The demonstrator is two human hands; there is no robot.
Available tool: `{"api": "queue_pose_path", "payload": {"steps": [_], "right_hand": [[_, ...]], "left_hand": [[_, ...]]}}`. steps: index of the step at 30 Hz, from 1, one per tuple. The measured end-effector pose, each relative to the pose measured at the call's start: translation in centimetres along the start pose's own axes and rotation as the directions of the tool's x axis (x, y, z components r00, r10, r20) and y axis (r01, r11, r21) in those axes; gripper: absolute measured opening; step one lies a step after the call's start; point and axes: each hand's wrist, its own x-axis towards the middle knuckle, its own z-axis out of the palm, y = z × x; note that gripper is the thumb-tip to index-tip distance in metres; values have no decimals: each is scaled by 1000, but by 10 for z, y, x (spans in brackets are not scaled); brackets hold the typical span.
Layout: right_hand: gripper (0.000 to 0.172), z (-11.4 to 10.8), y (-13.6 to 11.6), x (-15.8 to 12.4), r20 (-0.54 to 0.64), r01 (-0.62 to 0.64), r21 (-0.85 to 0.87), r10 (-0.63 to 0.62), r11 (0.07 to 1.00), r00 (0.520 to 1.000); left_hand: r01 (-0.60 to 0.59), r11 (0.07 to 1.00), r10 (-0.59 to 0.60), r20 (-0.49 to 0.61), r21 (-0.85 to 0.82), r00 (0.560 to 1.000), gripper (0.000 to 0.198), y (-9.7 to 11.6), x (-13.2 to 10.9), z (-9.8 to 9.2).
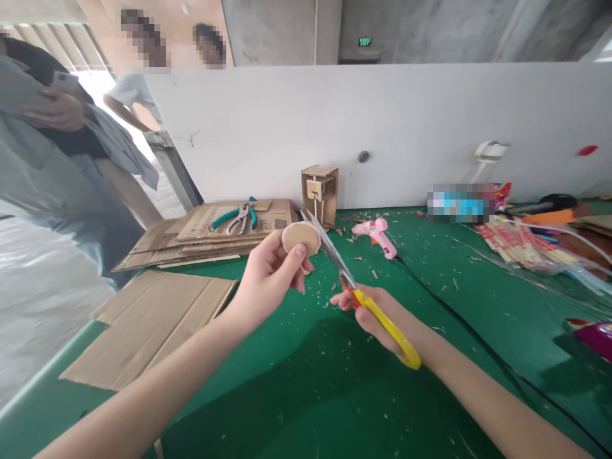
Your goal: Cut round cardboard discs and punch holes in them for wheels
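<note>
Between the thumb and fingers of my left hand is a round cardboard disc, held up above the green table. My right hand grips scissors with yellow and orange handles. Their blades point up and to the left, slightly parted, and lie at the disc's right edge. I cannot tell whether they touch it. Behind the disc stands a small cardboard box with a smaller block and sticks inside it.
Stacked cardboard sheets at the left bear teal-handled pliers. A pink glue gun with a black cord lies right of centre, among cardboard scraps. Packaged sticks lie at the right. A white panel borders the back; people stand at the left.
</note>
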Motion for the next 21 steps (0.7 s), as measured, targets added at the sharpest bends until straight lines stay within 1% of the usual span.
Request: {"api": "queue_pose_path", "payload": {"steps": [3, 6, 11, 14, 18, 21], "right_hand": [[55, 0, -4, 0, -13, -18, -35, 18, 999, 1000], [53, -1, -7, 0, -2, -23, -64, 22, 998, 1000], [53, -1, -7, 0, 6, -27, -19, 27, 999, 1000], [53, 0, -8, 0, 3, -25, -11, 25, 1000, 1000], [47, 0, -12, 1, -11, -32, -116, 30, 993, 999], [43, 2, -12, 2, -45, -86, -213, 79, 973, 996]], "left_hand": [[11, 1000, -11, 1, -1, 1000, 15, 1, 0, 0], [14, 1000, -14, 0, -7, 1000, 17, 1, 0, 0], [21, 1000, -21, -25, -21, 999, 20, 0, 0, 0], [18, 1000, -18, -20, -20, 1000, 19, 0, 1, 1], [4, 1000, -4, -10, 4, 1000, 18, 1, 0, 0], [-5, 1000, 5, 11, 12, 1000, 17, 1, 0, -2]]}}
